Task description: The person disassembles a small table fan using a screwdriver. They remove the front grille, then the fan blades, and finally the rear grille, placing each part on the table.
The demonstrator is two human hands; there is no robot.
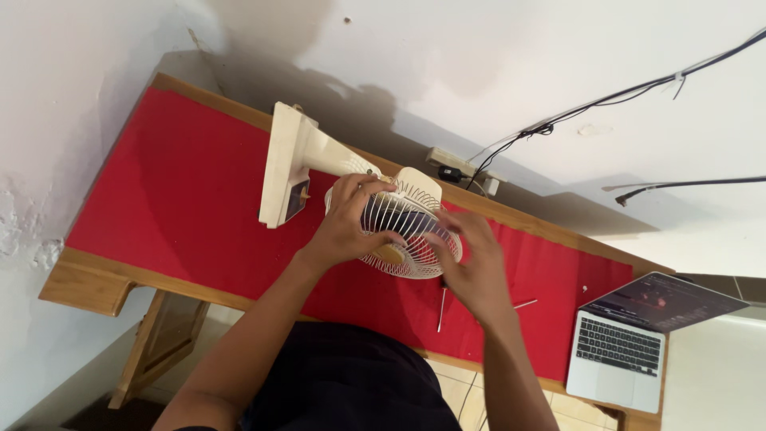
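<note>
A cream table fan lies on its side on the red table cover (175, 199), its flat base (281, 164) pointing left. Its round wire grille (403, 215) faces me, with dark blades behind the wires. My left hand (345, 227) wraps over the grille's upper left rim, thumb near the yellowish centre cap. My right hand (476, 267) grips the grille's right rim, fingers curled onto the wires. Just below the fan, beside my right wrist, a thin metal tool (441, 310) lies on the cover.
A second thin rod (525, 304) lies right of my right hand. An open silver laptop (618, 351) sits at the table's right end. A power strip (451, 162) and dark cables (606, 100) run along the white wall. The wooden table edge (88, 279) frames the cover.
</note>
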